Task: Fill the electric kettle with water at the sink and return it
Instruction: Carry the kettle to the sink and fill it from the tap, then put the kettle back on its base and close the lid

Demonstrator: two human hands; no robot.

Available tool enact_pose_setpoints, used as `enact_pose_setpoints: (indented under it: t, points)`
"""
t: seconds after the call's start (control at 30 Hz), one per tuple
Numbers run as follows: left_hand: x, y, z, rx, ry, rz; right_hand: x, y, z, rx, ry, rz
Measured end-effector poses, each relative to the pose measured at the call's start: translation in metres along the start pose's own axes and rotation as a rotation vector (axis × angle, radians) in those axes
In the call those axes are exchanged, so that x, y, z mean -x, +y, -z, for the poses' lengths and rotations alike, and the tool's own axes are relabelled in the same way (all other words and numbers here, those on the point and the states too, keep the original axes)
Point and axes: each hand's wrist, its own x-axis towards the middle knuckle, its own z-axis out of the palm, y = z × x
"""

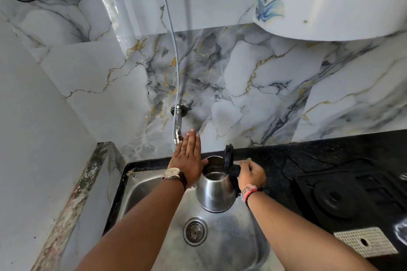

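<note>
A steel electric kettle (214, 191) hangs over the steel sink (229, 240), its black lid (228, 158) flipped up. My right hand (251, 174) is shut on the kettle's black handle. My left hand (188, 156) is flat with fingers stretched out, just left of the kettle's mouth and right below the chrome wall tap (178, 125), whose lower end it partly hides. No water stream is visible. The inside of the kettle looks shiny; I cannot tell its water level.
A round drain (195, 231) lies in the sink bottom. A black counter (330, 149) runs right, carrying a black gas stove (356, 193) and a white perforated tile (365, 242). A marble wall stands behind; a white cabinet (330, 0) hangs above. A white wall closes the left.
</note>
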Motion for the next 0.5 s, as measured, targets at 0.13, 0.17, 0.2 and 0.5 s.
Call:
enact_pose_setpoints:
  t: [0.13,0.17,0.2,0.5]
  points:
    - [-0.001,0.043,0.011,0.075,0.012,-0.049,-0.009,-0.002,0.054,0.0,0.068,0.015]
    - [-0.001,0.054,0.013,0.089,0.019,-0.064,-0.012,-0.003,0.068,0.011,0.088,0.032]
    - [-0.002,0.065,0.015,0.099,0.021,-0.083,-0.016,-0.004,0.08,0.023,0.105,0.04]
    - [-0.018,0.21,0.02,0.143,0.028,-0.218,-0.081,0.013,0.216,0.044,0.247,0.02]
